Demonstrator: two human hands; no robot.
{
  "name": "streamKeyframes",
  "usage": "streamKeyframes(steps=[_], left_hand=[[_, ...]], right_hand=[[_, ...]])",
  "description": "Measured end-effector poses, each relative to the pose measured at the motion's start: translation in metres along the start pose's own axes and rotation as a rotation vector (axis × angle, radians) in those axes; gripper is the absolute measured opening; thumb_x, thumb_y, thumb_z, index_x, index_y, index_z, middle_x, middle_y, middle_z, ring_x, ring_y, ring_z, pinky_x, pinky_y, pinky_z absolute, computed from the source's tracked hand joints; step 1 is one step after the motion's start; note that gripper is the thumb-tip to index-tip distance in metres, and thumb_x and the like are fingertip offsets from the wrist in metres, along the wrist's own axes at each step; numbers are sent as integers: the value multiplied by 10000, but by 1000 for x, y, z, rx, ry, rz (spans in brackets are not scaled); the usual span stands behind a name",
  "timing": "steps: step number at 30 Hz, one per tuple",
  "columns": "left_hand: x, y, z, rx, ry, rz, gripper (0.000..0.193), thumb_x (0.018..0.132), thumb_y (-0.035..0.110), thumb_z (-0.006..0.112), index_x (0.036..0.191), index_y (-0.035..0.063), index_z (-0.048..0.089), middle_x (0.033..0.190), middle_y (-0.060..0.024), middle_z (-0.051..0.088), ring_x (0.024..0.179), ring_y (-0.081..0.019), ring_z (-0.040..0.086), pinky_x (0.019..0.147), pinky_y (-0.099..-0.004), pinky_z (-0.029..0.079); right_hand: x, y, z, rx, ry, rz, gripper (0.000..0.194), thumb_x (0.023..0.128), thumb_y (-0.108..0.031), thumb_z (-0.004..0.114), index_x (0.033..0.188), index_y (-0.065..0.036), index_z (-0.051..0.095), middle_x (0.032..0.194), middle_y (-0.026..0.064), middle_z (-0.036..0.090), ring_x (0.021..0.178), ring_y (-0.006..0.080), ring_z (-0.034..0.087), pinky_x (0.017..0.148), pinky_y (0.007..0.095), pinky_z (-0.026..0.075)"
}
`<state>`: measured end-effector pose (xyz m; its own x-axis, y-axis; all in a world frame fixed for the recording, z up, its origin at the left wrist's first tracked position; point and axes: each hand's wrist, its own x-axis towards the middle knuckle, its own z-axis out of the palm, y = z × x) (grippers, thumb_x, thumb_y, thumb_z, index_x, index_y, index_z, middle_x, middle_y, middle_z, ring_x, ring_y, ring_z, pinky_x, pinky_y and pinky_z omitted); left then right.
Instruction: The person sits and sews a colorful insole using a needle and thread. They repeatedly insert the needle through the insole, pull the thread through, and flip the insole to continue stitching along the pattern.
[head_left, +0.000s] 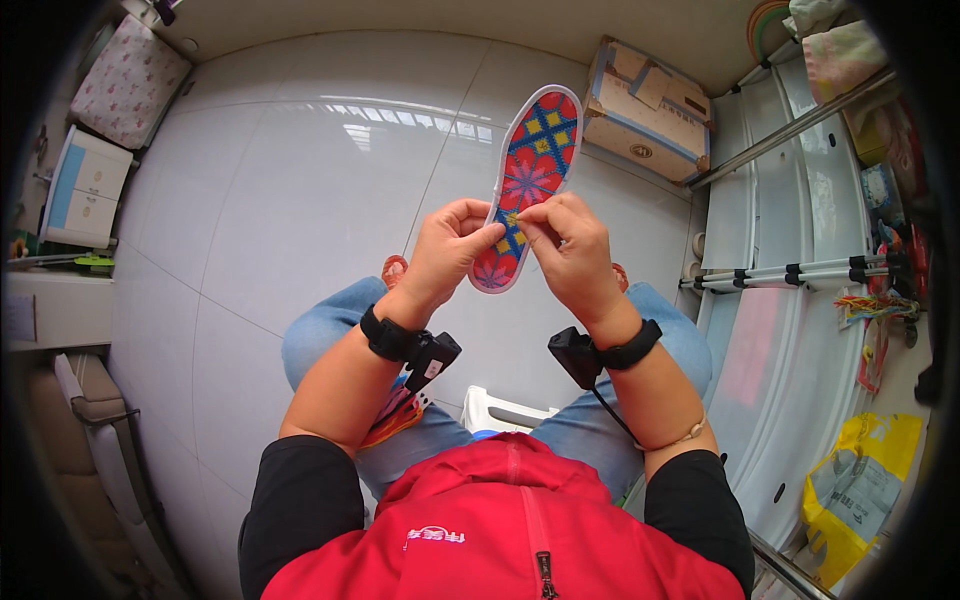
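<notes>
An embroidered shoe insole (531, 184) with a white bound edge is held upright, tilted to the right, over the floor between my knees. Red and pink flowers alternate on it with yellow diamonds on blue. My left hand (456, 238) holds its lower left edge, thumb on the patterned face. At the lower right edge, my right hand (571, 236) has its fingers bent in a pinch, fingertips against the face. A faint thread seems to hang by that hand; any needle is too small to make out. Colored thread strands (401, 421) lie on my left thigh.
A decorated cardboard box (649, 112) stands ahead on the right. Along the right runs a white rack (757, 330) with metal rails, a yellow plastic bag (862, 487) and a thread bundle (877, 305). A small white cabinet (90, 187) and a cushioned seat (90, 435) are left. A white stool (499, 409) shows beneath me.
</notes>
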<state>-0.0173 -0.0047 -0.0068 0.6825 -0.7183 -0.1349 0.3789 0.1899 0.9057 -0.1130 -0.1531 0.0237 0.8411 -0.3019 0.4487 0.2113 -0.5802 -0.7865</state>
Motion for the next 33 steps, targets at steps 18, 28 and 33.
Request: streamKeyframes(steps=[18,28,33], left_hand=[[-1,0,-1,-34,30,-1,204,876,31,647,1028,-42,532,884,-147,686,767,-145,670,669,-238,554],[-8,-10,11,741,126,320,101,837,32,654,896,-20,591,793,-110,694,686,-141,666,619,-261,515],[-1,-16,3,501,103,304,107,859,22,625,944,-24,580,833,-105,688,775,-138,667,688,-256,518]], right_hand=[[2,0,2,-73,17,-50,79,774,18,685,845,11,653,770,101,583,616,192,581,548,289,459],[-3,5,14,-162,-34,66,87,763,0,652,823,-4,588,773,141,617,702,309,619,615,370,493],[-2,10,17,266,28,325,121,810,13,643,813,-12,525,673,46,576,595,102,562,544,250,455]])
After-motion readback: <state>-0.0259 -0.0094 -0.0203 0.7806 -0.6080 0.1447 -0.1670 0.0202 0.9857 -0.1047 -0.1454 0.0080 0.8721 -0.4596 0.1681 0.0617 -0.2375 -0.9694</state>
